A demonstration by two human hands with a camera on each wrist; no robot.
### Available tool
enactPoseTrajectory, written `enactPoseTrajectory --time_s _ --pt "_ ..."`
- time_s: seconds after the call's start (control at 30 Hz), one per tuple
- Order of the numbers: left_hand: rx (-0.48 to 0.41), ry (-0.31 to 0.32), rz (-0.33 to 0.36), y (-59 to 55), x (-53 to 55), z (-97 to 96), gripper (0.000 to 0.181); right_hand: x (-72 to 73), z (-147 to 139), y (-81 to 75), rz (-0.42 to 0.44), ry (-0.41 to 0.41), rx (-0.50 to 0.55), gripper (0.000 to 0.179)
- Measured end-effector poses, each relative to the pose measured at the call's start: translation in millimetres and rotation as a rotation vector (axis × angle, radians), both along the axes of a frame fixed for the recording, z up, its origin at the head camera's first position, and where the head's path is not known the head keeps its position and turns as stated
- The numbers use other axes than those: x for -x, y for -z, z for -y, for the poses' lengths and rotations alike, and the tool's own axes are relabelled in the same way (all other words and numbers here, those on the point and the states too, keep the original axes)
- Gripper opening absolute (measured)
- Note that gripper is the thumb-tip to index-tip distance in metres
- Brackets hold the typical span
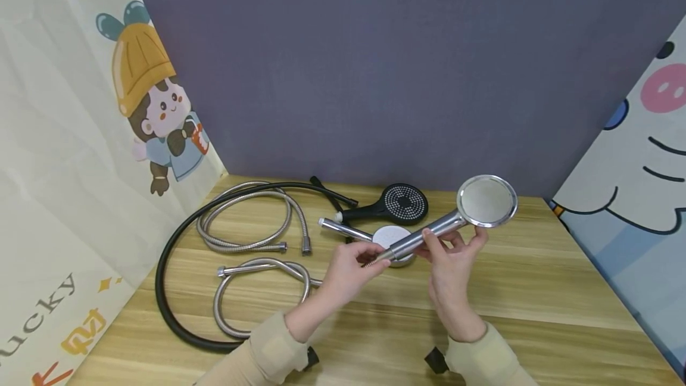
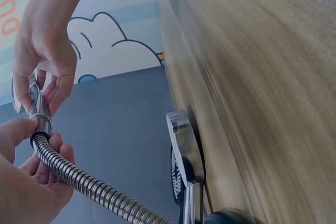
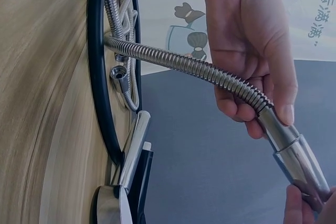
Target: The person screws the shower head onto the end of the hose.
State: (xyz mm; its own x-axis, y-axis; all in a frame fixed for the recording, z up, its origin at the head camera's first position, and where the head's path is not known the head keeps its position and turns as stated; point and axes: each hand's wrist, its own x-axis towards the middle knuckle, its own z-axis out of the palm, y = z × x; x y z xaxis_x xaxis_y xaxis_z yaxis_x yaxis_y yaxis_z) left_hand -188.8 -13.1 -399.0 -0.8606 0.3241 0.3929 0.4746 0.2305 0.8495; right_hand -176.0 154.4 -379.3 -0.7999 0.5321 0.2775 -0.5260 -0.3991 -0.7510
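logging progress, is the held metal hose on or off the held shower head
On, it seems: in the right wrist view the hose has its collar against the handle with no visible gap; tightness I can't tell.

- Bench (image 1: 563,279): yellow-brown grain.
- Grey-faced shower head (image 1: 455,219): silver.
- Spiral metal hose (image 3: 189,65): silver, ribbed.
- Rear-edge shower head (image 1: 393,205): black, pale dots.
- Left-edge hose (image 1: 159,283): black.

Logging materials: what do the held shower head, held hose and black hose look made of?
Held shower head: chrome-like shine; metal or plated plastic.
Held hose: likely metal, shiny ribbed coils.
Black hose: probably rubber or plastic, smooth dark sheath.
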Motion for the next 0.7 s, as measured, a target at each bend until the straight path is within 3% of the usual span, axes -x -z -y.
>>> enactPoseTrajectory --time_s 0.37,0.7 --pt "0.074 -0.036 -0.023 -1.3 -1.2 -1.3 0.021 -1.4 -1 2.2 -0.013 -0.009 -0.012 0.083" --pt "0.161 -0.070 -0.228 -9.3 2.9 -12.8 0.034 -0.8 2 4.7 -0.003 -0.031 -0.013 0.083"
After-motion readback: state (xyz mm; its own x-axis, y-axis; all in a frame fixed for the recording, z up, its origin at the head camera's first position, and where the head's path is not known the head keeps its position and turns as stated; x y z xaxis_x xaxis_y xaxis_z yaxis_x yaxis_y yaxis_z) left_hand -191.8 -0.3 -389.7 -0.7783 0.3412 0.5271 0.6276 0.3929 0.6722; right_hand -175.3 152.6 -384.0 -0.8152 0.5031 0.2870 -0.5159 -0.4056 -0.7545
